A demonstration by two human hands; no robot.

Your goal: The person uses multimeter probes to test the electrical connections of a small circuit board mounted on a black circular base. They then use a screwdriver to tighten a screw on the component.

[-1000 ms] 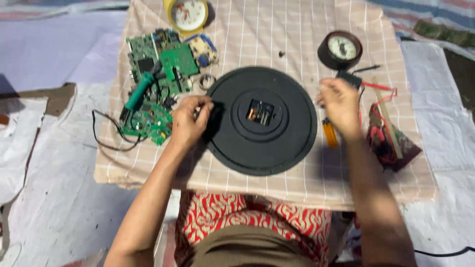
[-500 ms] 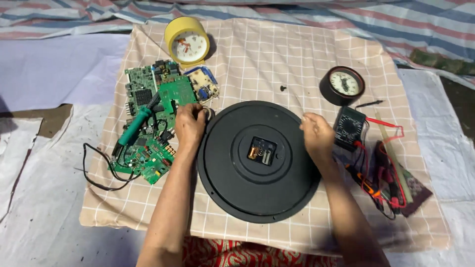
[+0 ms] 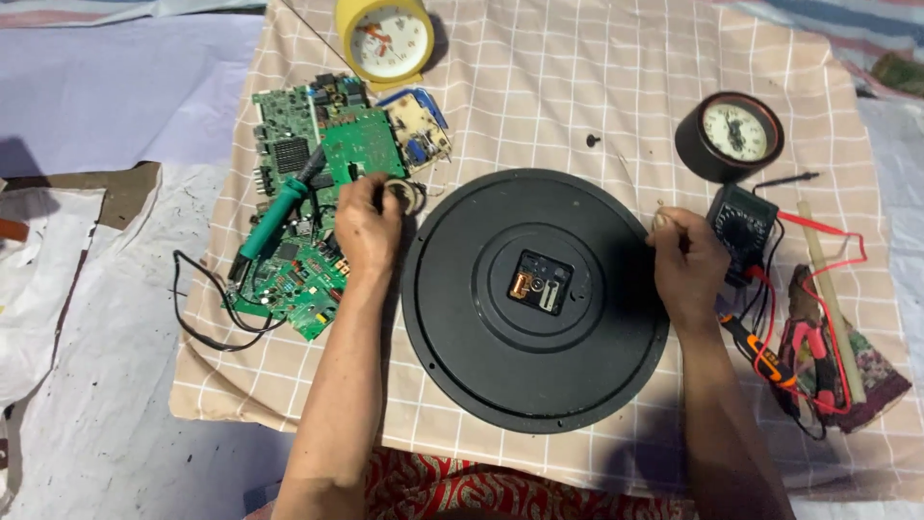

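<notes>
A large black round wall clock [image 3: 452, 318] lies face down on the checked cloth, its small movement [image 3: 541, 282] at the centre. My left hand [image 3: 366, 231] rests just off the clock's left rim. Its fingers are closed on a small coil of pale wire [image 3: 404, 197] beside the green circuit boards [image 3: 308, 164]. My right hand [image 3: 685, 265] is at the clock's right rim. Thumb and forefinger pinch a tiny pale piece [image 3: 659, 214] that I cannot make out. A black multimeter [image 3: 741, 223] lies right beside that hand.
A green-handled soldering iron [image 3: 279, 217] lies across the boards, its black cord looping left. A yellow alarm clock [image 3: 385, 39] stands at the back, and a small dark round clock [image 3: 736, 135] at the right. Red and black leads, an orange screwdriver [image 3: 770, 354] and a tool pouch [image 3: 857, 371] fill the right edge. A loose screw [image 3: 592, 141] lies on the cloth.
My left hand left the clock's rim and went up to the wire coil. My right hand shifted up along the right rim with its fingers pinched. The view came closer.
</notes>
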